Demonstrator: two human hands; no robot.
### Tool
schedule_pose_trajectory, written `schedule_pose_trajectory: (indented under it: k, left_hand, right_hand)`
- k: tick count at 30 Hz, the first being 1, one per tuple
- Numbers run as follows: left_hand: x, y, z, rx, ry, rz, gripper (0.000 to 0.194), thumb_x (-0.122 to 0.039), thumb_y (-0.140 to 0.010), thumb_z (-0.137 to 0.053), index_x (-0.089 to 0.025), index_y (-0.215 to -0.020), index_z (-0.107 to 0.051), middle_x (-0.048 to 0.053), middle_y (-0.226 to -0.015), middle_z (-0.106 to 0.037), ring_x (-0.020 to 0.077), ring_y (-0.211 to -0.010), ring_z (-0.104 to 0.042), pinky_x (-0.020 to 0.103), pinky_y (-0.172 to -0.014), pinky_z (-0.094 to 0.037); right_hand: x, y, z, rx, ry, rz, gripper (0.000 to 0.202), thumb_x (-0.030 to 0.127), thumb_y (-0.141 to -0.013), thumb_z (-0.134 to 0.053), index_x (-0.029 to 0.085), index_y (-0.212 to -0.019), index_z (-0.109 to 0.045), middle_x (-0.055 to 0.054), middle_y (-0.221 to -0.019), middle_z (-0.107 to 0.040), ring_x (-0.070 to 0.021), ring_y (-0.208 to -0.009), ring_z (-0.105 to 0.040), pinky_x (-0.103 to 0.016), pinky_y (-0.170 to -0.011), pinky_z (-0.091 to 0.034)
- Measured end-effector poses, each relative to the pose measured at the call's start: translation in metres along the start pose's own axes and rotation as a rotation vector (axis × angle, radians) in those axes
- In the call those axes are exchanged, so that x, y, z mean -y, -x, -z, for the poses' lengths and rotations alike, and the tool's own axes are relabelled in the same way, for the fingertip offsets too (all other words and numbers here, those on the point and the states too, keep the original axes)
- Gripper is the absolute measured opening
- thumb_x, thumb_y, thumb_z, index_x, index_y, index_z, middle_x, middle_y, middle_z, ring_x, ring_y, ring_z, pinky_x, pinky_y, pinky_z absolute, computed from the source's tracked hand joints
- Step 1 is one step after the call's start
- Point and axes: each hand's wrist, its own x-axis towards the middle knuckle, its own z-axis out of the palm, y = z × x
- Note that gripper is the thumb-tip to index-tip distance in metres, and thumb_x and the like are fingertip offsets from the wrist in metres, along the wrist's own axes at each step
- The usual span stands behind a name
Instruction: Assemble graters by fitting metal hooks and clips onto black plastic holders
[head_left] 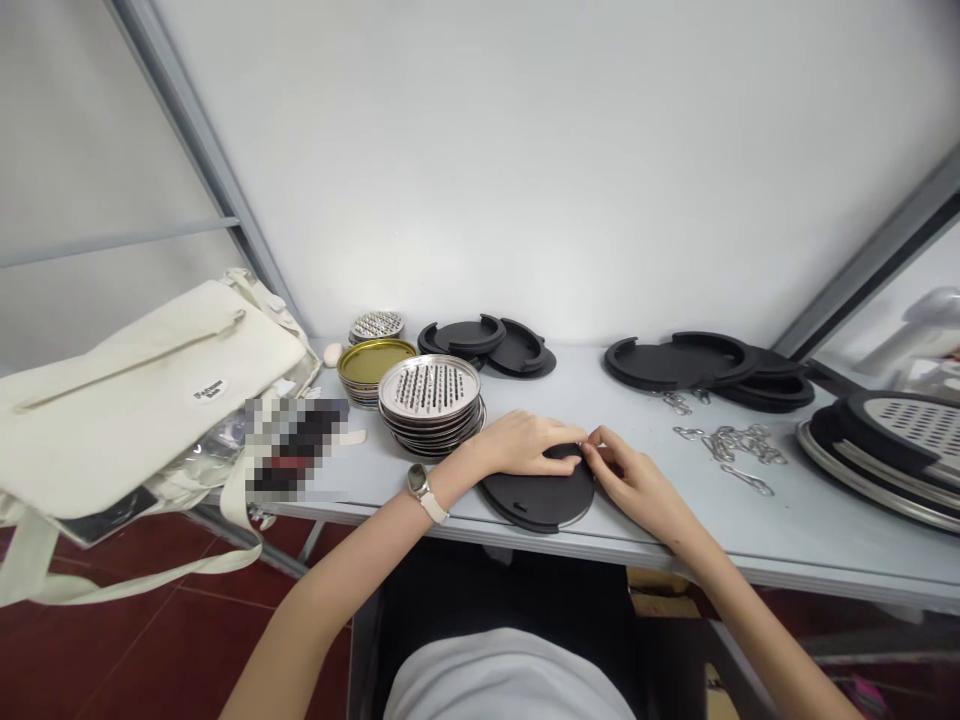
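Note:
A round black plastic holder [538,503] lies flat near the front edge of the table, with a slot and a thin metal rim showing at its lower right. My left hand [531,443] presses on its top, fingers and thumb gripping toward the far right rim. At that same rim, my right hand [628,482] has its thumb and fingertips pinched together, touching the left fingertips. Whatever lies between the right fingertips is too small to make out. Left of the holder stands a stack of round metal grater discs [432,388].
Behind are gold-coloured round lids [375,360], more grater discs [377,325] and black ring-edged holders [480,336]. Further black holders [667,362] lie at the back right, near loose metal clips [739,442]. Larger grater discs [911,425] are stacked far right; a cream bag [157,370] sits left.

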Motion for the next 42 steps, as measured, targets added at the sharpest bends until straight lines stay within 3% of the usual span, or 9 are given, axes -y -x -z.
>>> schedule_pose_trajectory:
  k: [9, 18, 21, 23, 28, 30, 35, 39, 42]
  left_hand:
    - [0.000, 0.001, 0.001, -0.003, -0.069, -0.019, 0.024, -0.035, -0.093, -0.041, -0.026, -0.106, -0.059, -0.001, -0.093, -0.069, 0.0150, -0.079, -0.064, 0.026, -0.058, -0.035]
    - [0.002, 0.001, -0.001, -0.009, -0.123, -0.023, 0.023, -0.039, -0.095, -0.037, -0.024, -0.102, -0.053, -0.001, -0.088, -0.069, 0.0160, -0.073, -0.064, 0.029, -0.056, -0.032]
    - [0.003, 0.001, -0.002, -0.015, -0.113, -0.018, 0.022, -0.039, -0.096, -0.037, -0.025, -0.103, -0.053, -0.002, -0.088, -0.069, 0.0157, -0.073, -0.064, 0.029, -0.057, -0.032]
    - [0.004, 0.001, -0.002, -0.008, -0.099, -0.018, 0.023, -0.041, -0.095, -0.038, -0.025, -0.103, -0.053, -0.002, -0.088, -0.069, 0.0156, -0.074, -0.064, 0.028, -0.057, -0.032]
    - [0.002, 0.002, 0.000, 0.009, -0.095, 0.007, 0.023, -0.040, -0.095, -0.040, -0.024, -0.103, -0.054, -0.001, -0.095, -0.070, 0.0153, -0.076, -0.064, 0.027, -0.058, -0.033]
    - [0.001, 0.003, 0.001, 0.003, -0.086, 0.013, 0.022, -0.039, -0.095, -0.040, -0.024, -0.104, -0.054, -0.001, -0.097, -0.070, 0.0152, -0.078, -0.064, 0.027, -0.060, -0.035]
    - [0.001, 0.002, 0.002, 0.004, -0.053, 0.023, 0.023, -0.040, -0.095, -0.040, -0.025, -0.105, -0.054, -0.002, -0.099, -0.070, 0.0154, -0.080, -0.065, 0.027, -0.063, -0.036]
    - [0.001, 0.001, 0.002, 0.013, -0.040, 0.039, 0.023, -0.039, -0.094, -0.041, -0.025, -0.104, -0.055, -0.002, -0.095, -0.070, 0.0149, -0.078, -0.064, 0.027, -0.062, -0.036]
    - [0.001, 0.001, 0.002, 0.019, -0.039, 0.050, 0.023, -0.039, -0.094, -0.040, -0.025, -0.104, -0.055, -0.001, -0.093, -0.070, 0.0149, -0.076, -0.063, 0.027, -0.061, -0.036]
  right_hand:
    - [-0.005, -0.001, -0.002, -0.028, 0.051, 0.008, 0.025, 0.041, -0.098, -0.032, 0.025, -0.080, -0.039, 0.003, -0.060, -0.051, -0.0168, -0.054, -0.051, -0.027, -0.056, -0.037]
    - [-0.004, 0.001, -0.001, -0.285, -0.011, -0.043, 0.026, 0.042, -0.100, -0.031, 0.025, -0.083, -0.040, 0.001, -0.069, -0.053, -0.0178, -0.065, -0.054, -0.030, -0.068, -0.042]
    - [0.008, 0.011, -0.002, -0.402, 0.050, 0.050, 0.024, 0.038, -0.100, -0.030, 0.024, -0.087, -0.045, -0.006, -0.084, -0.058, -0.0214, -0.082, -0.057, -0.035, -0.080, -0.043]
    - [0.028, 0.022, -0.007, -0.341, 0.030, 0.099, 0.022, 0.034, -0.101, -0.030, 0.023, -0.096, -0.048, -0.009, -0.094, -0.059, -0.0222, -0.088, -0.057, -0.035, -0.082, -0.044]
    - [0.105, 0.040, -0.039, 0.150, -0.067, 0.456, 0.025, 0.017, -0.098, -0.029, 0.020, -0.117, -0.044, -0.010, -0.104, -0.060, -0.0196, -0.095, -0.058, -0.033, -0.085, -0.050]
    - [0.128, 0.032, -0.058, 0.239, 0.010, 0.648, 0.022, 0.013, -0.097, -0.032, 0.015, -0.113, -0.046, -0.013, -0.108, -0.059, -0.0217, -0.109, -0.054, -0.036, -0.095, -0.046]
    - [0.149, -0.006, -0.113, 0.212, 0.267, 0.859, 0.017, 0.008, -0.089, -0.041, 0.009, -0.102, -0.052, -0.015, -0.103, -0.060, -0.0235, -0.107, -0.053, -0.037, -0.102, -0.040]
    - [0.160, -0.013, -0.148, 0.217, 0.470, 0.816, 0.016, 0.010, -0.083, -0.046, 0.008, -0.095, -0.056, -0.009, -0.081, -0.060, -0.0210, -0.075, -0.056, -0.040, -0.096, -0.044]
    - [0.170, 0.000, -0.158, 0.155, 0.453, 0.742, 0.019, 0.016, -0.081, -0.051, 0.010, -0.098, -0.058, -0.008, -0.083, -0.062, -0.0220, -0.077, -0.057, -0.039, -0.096, -0.044]
